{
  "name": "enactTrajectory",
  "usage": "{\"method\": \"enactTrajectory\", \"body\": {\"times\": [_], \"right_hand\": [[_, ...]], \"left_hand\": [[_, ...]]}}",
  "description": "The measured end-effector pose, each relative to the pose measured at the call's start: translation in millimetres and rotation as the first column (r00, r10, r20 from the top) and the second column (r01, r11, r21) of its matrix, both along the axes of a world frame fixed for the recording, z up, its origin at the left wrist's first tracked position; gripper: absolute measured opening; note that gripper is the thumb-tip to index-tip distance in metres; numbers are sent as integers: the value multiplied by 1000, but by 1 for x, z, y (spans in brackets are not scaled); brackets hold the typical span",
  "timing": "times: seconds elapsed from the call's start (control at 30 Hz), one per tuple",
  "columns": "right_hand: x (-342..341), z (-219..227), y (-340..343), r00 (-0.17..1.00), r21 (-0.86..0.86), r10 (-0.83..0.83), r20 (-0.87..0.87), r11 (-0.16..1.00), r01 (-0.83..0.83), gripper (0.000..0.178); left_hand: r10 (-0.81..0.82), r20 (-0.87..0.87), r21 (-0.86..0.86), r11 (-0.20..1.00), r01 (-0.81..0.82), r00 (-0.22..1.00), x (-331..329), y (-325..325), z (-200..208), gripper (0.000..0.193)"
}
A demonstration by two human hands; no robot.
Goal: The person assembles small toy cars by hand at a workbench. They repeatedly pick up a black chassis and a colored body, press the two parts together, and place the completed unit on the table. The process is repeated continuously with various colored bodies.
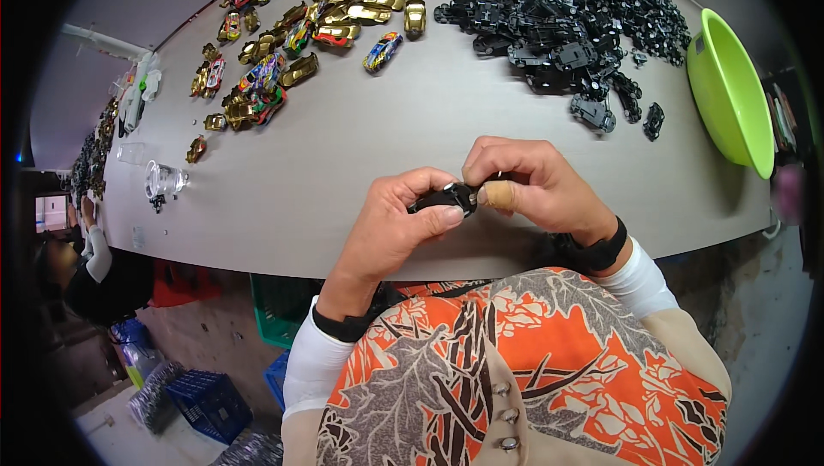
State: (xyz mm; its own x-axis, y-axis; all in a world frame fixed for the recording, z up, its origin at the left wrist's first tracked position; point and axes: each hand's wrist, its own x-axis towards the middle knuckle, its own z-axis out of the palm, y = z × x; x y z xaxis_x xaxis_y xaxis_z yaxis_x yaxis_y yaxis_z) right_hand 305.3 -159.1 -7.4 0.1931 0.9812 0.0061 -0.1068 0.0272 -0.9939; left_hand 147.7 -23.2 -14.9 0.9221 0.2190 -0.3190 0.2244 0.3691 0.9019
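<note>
A long grey desk (360, 136) carries everything. Along its far edge, toward the right, lies a big heap of black toy car chassis (562, 15). Left of that heap, a spread of gold and painted toy car bodies (326, 20) runs to the far left corner. A lime green bowl (730, 88) sits at the right edge. Near the left edge stands a small clear plastic piece (163, 179). At the near edge, the left hand (390, 226) and right hand (536, 187) are drawn together, both pinched on one small black toy car chassis (446, 198) held just above the desk, fingertips closed round it.
</note>
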Motion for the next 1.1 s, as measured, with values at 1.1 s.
{"method": "enactTrajectory", "body": {"times": [1.1], "right_hand": [[-3,-3,5,988,-69,-61,-142,996,51,10]], "left_hand": [[130,87,-73,990,-124,988,-12,-2,-8,20]]}}
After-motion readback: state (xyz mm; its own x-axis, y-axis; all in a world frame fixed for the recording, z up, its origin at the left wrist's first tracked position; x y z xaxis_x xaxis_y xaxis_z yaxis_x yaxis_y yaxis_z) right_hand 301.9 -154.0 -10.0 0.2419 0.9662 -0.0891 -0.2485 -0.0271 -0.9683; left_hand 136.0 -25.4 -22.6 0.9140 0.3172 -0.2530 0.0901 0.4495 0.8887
